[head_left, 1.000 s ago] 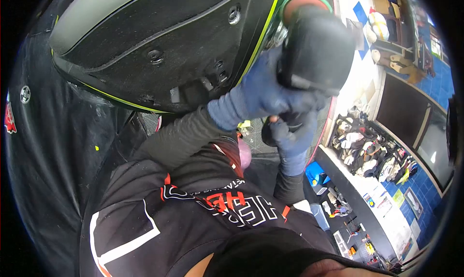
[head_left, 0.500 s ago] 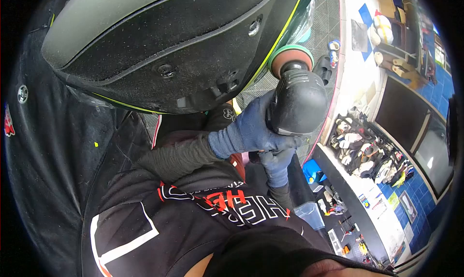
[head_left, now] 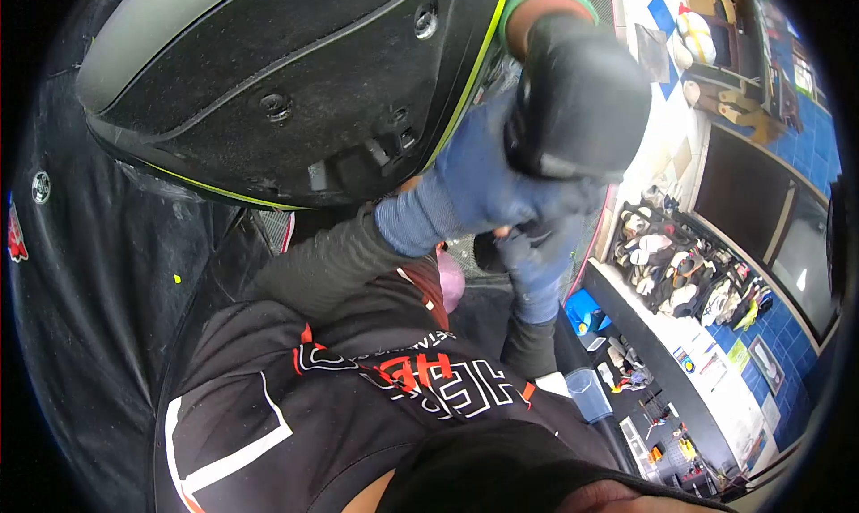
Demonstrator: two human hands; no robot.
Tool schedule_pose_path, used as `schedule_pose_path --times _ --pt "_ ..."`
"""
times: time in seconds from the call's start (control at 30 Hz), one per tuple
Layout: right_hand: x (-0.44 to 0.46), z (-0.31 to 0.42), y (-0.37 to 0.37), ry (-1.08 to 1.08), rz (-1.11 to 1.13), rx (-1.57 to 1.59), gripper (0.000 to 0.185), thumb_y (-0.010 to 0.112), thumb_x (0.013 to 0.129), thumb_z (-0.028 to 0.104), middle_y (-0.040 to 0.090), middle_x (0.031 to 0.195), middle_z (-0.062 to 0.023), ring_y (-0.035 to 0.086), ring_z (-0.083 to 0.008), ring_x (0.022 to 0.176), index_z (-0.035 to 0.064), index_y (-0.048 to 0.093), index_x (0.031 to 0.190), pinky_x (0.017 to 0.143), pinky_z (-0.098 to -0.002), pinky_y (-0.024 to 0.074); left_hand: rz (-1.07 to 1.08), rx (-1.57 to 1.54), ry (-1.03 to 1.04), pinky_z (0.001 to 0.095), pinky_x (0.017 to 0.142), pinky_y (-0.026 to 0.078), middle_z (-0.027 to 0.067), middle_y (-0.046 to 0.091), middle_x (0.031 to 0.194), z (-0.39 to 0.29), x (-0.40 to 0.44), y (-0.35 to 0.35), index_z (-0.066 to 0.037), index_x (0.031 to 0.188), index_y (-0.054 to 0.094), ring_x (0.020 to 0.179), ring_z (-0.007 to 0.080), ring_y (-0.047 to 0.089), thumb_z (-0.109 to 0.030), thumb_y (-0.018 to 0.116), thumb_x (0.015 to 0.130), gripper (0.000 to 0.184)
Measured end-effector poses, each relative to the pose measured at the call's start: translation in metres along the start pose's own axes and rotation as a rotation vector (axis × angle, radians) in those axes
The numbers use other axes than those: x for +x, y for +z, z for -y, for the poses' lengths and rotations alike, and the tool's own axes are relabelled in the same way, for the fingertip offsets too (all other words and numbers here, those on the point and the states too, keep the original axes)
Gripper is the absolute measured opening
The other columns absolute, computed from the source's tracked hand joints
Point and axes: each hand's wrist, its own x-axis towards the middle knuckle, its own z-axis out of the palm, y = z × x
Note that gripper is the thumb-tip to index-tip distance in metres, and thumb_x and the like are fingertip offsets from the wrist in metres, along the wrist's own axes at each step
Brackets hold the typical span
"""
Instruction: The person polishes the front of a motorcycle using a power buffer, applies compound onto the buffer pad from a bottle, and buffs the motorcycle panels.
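Away swings the polisher point(head_left: 586, 106), left hand point(head_left: 479, 168) wrapped round its body, right hand point(head_left: 540, 255) blurred but curled below, putting the pad point(head_left: 546, 3) farther along the black panel point(head_left: 331, 92)'s edge, seemingly mid-stroke.

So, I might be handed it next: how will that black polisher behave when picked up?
The polisher is likely stiff, looking hard-cased. It may be fairly heavy, since both gloved hands seem to support it. Being rounded, it could roll if set down.

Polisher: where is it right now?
The polisher is upper right of centre in the head view, in both gloved hands, beside the lime-edged dark panel.
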Motion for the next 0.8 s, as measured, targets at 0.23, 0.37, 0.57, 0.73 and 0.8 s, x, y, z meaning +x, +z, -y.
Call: schedule_pose_path --times 0.23,0.37,0.57,0.73,0.8 --pt "-0.076 -0.052 0.007 -0.003 -0.012 -0.097 0.049 0.082 0.067 0.026 0.067 0.088 -0.0103 0.066 -0.0187 0.075 -0.0019 0.059 0.101 0.068 -0.0323 0.0536 -0.098 -0.035 -0.097 0.0345 0.093 0.051 0.0114 0.065 0.115 0.046 -0.060 0.003 -0.001 0.126 0.054 0.103 0.0186 0.064 -0.027 0.089 0.065 0.076" --pt "-0.048 -0.030 0.003 0.093 -0.015 -0.054 0.056 0.080 0.068 0.024 0.068 0.091 -0.0144 0.068 -0.0214 0.081 -0.0033 0.056 0.111 0.073 -0.0345 0.0541 0.031 -0.151 -0.131 0.0340 0.092 0.050 0.0094 0.066 0.112 0.029 -0.032 -0.002 -0.001 0.124 0.056 0.101 0.0167 0.063 -0.023 0.088 0.066 0.070" --pt "0.022 0.040 0.003 0.005 0.007 -0.211 0.056 0.079 0.071 0.022 0.069 0.097 -0.0146 0.068 -0.0192 0.088 -0.0015 0.056 0.116 0.077 -0.0342 0.0542 0.038 -0.102 0.001 0.0301 0.088 0.051 0.0059 0.071 0.102 -0.008 0.020 -0.004 -0.001 0.110 0.070 0.096 0.0142 0.064 -0.018 0.080 0.078 0.038" --pt "0.011 0.025 -0.008 0.023 0.027 -0.143 0.052 0.077 0.073 0.015 0.068 0.103 -0.0128 0.065 -0.0176 0.091 -0.0025 0.056 0.117 0.082 -0.0323 0.0531 0.083 -0.141 0.145 0.0317 0.087 0.051 0.0078 0.071 0.104 -0.003 0.018 0.002 -0.002 0.114 0.067 0.099 0.0147 0.066 -0.018 0.078 0.080 0.039" --pt "-0.013 0.017 -0.004 0.209 0.007 0.060 0.051 0.079 0.070 0.019 0.064 0.099 -0.0126 0.064 -0.0175 0.092 -0.0035 0.058 0.111 0.081 -0.0323 0.0522 0.051 -0.157 -0.019 0.0308 0.090 0.053 0.0068 0.071 0.103 -0.003 -0.006 0.005 -0.005 0.111 0.066 0.097 0.0142 0.067 -0.021 0.085 0.072 0.046"
